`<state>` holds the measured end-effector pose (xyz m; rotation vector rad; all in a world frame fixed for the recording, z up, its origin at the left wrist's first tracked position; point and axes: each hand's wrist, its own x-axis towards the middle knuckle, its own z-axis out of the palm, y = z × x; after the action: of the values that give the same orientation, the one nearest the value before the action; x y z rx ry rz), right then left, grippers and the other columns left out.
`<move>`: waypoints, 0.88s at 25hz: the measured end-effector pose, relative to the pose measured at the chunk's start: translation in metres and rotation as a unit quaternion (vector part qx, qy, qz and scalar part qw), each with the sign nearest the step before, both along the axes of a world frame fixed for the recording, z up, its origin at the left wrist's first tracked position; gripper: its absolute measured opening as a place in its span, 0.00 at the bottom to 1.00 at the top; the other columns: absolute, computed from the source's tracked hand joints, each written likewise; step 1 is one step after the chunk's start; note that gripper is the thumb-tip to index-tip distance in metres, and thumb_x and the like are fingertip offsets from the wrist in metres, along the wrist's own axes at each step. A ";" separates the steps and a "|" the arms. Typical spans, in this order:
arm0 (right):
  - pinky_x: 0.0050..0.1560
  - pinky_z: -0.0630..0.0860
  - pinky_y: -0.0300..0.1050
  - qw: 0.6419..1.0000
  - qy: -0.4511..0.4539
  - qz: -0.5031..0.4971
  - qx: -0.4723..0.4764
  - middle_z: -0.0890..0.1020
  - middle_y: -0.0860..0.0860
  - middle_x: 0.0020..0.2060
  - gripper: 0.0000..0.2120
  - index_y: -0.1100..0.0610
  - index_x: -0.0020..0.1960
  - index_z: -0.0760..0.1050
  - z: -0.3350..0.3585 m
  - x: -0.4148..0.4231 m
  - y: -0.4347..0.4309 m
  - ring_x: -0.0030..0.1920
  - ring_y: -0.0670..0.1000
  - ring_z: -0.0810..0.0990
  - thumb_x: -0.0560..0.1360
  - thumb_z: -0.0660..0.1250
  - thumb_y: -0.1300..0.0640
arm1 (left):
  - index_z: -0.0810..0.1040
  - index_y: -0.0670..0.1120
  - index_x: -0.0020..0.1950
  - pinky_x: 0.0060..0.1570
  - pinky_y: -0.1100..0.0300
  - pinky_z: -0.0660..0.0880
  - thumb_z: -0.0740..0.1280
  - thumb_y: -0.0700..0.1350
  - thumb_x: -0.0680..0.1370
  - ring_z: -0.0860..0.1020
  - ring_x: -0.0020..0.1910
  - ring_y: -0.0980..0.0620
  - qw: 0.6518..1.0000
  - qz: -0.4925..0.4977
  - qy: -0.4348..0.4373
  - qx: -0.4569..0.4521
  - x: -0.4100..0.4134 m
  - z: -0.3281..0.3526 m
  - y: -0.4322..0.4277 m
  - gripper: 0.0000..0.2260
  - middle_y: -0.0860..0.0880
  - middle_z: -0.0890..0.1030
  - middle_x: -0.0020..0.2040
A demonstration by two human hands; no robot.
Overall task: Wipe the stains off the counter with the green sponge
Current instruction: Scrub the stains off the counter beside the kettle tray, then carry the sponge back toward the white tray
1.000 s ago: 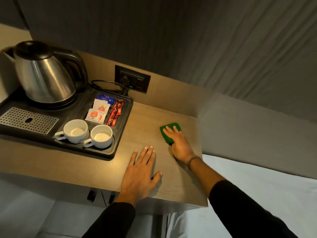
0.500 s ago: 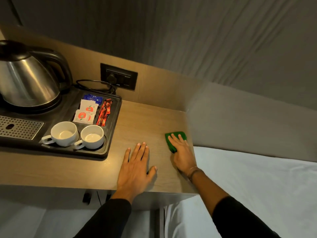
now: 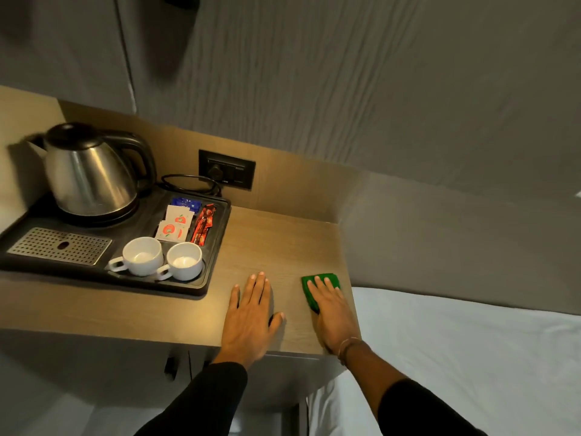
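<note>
The green sponge [image 3: 309,289] lies flat on the wooden counter [image 3: 283,240] near its right edge. My right hand [image 3: 334,313] presses on top of it with flat fingers, covering most of it. My left hand [image 3: 250,316] rests palm down on the counter to the left of the sponge, fingers spread, holding nothing. No stains stand out on the wood in this light.
A black tray [image 3: 217,247] fills the counter's left part, with a steel kettle [image 3: 88,174], two white cups [image 3: 143,254], sachets [image 3: 176,225] and a metal grille [image 3: 59,245]. A wall socket [image 3: 228,168] sits behind. White bedding [image 3: 471,357] lies right of the counter.
My right hand has slid the sponge from the counter's middle rear toward the right front edge. My left hand has stayed flat in place. The camera has tilted.
</note>
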<state>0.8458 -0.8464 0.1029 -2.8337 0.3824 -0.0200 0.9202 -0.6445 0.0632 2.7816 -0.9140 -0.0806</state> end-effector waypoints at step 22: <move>0.68 0.67 0.56 0.806 -0.077 0.587 -0.006 0.74 0.54 0.71 0.49 0.58 0.72 0.70 -0.037 -0.367 0.413 0.72 0.61 0.67 0.53 0.71 0.79 | 0.59 0.39 0.84 0.78 0.37 0.46 0.58 0.66 0.82 0.55 0.84 0.39 0.814 0.577 0.024 0.064 -0.623 -0.027 0.353 0.39 0.40 0.56 0.85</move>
<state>0.4789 -0.4335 0.0663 -2.5376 -1.4004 0.0013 0.2968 -0.2912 0.0357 2.9050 0.9042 -0.0111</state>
